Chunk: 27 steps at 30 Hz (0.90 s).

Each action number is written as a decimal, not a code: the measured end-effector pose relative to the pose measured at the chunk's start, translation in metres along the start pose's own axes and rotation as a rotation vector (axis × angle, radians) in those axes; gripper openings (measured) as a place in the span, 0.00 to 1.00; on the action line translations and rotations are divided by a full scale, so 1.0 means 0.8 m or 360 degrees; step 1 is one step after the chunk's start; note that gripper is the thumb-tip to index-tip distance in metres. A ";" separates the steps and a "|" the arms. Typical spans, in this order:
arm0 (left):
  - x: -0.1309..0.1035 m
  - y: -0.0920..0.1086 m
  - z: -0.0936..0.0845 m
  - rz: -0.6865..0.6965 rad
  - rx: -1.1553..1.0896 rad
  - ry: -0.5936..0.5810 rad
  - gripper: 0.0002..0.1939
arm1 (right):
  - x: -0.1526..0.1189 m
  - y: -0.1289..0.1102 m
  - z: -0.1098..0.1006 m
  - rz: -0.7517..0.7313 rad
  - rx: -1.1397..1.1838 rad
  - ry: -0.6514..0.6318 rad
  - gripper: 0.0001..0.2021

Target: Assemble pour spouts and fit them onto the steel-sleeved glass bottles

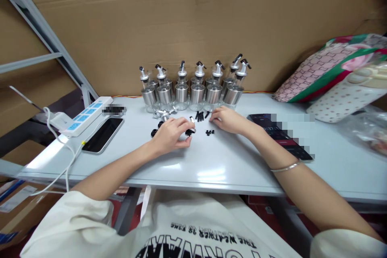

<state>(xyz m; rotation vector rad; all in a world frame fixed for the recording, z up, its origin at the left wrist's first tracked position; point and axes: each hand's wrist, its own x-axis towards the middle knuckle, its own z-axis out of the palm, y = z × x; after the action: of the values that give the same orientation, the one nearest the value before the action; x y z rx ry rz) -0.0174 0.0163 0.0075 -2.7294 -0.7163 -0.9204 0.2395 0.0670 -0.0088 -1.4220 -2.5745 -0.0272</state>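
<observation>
Near the middle of the table my left hand (pixel 171 136) is closed, with a pourer top (pixel 190 132) of black and silver parts between thumb and fingers. My right hand (pixel 226 120) rests at the table to the right, fingertips drawn together; whatever they pinch, if anything, is hidden. Beside those fingertips lie several short black tubes (pixel 200 116). Small black caps (pixel 208 132) sit just in front of them. Silver spout pieces (pixel 165 113) and round black parts (pixel 154 132) lie behind and left of my left hand, partly covered by it.
Glass and steel oil bottles (pixel 182 94) stand in rows at the back, those in front wearing pourer tops. On the left are a power strip (pixel 89 117) and a phone (pixel 103 135) with cables. A larger phone (pixel 279 135), a dotted cup (pixel 347 92) and bags (pixel 326 68) occupy the right.
</observation>
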 end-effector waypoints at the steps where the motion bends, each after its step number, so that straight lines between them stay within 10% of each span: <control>1: 0.000 0.000 0.000 0.0002 0.0000 -0.0006 0.12 | 0.000 0.000 -0.001 0.0010 -0.0008 0.0007 0.14; 16: -0.002 0.000 0.000 -0.0020 -0.0001 -0.0173 0.13 | 0.004 0.002 -0.007 0.0327 0.0107 0.0216 0.10; 27: -0.003 -0.001 0.003 -0.0053 0.0052 -0.0143 0.14 | -0.009 -0.077 -0.038 -0.0010 0.0901 0.0783 0.07</control>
<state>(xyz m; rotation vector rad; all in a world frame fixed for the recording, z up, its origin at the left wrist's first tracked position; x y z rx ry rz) -0.0180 0.0167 0.0045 -2.7530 -0.7879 -0.7895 0.1963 0.0247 0.0249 -1.0330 -1.9676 0.2894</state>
